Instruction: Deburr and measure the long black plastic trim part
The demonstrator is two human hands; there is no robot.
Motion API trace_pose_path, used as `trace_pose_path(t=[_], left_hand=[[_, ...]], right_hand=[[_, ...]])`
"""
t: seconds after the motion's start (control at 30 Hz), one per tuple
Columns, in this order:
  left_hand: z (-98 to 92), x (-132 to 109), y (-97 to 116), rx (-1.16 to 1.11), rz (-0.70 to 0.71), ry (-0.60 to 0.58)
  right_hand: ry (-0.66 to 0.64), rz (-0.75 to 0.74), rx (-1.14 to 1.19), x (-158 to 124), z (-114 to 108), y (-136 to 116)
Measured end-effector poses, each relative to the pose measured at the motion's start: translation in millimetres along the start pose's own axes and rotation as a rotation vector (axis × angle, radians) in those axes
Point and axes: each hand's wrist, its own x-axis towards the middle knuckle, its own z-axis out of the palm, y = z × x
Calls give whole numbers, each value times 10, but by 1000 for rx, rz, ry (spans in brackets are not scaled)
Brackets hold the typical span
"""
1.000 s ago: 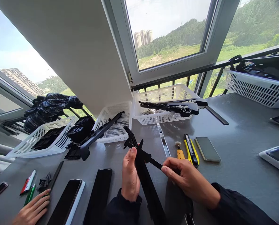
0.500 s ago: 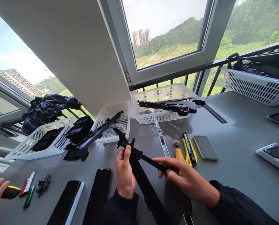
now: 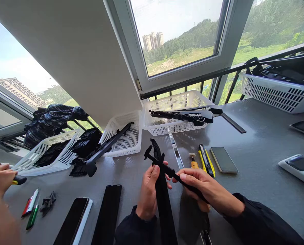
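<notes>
My left hand (image 3: 149, 192) is closed round a long black plastic strip (image 3: 164, 207), its thumb near where a black caliper (image 3: 154, 159) crosses it. The strip stands at a slant, its narrow end up and its wide end running off the bottom edge. My right hand (image 3: 203, 185) grips the caliper's beam between thumb and fingers. The caliper's jaws point up and left beside the strip's upper end; I cannot tell whether they touch it. Just beyond my right hand lie an orange-handled tool (image 3: 194, 164) and a yellow-black utility knife (image 3: 207, 161).
White baskets (image 3: 152, 127) with black parts line the window side. A steel ruler (image 3: 176, 151), phones (image 3: 223, 160), markers (image 3: 33, 216) and a crumpled dark scrap (image 3: 47, 203) lie on the grey table. At the left edge, another person's hand (image 3: 0, 180) holds a yellow-black tool.
My left hand has moved right with the strip, which now stands more upright. The caliper has shifted right and slightly down with it. The other person's hand has moved up and further into view.
</notes>
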Motion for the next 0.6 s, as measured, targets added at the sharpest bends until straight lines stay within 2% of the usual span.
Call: trace_pose_path(t=[0.13, 0.3, 0.47, 0.6], left_hand=[[39, -28, -45, 14, 0, -61], [45, -53, -66, 57, 38, -47], [62, -41, -44, 3, 87, 41], [51, -14, -46, -29, 125, 95]], right_hand=[[213, -66, 42, 29, -61, 38], [402, -124, 25, 48, -122, 103], [476, -142, -66, 53, -129, 133], [456, -160, -332, 59, -99, 203]])
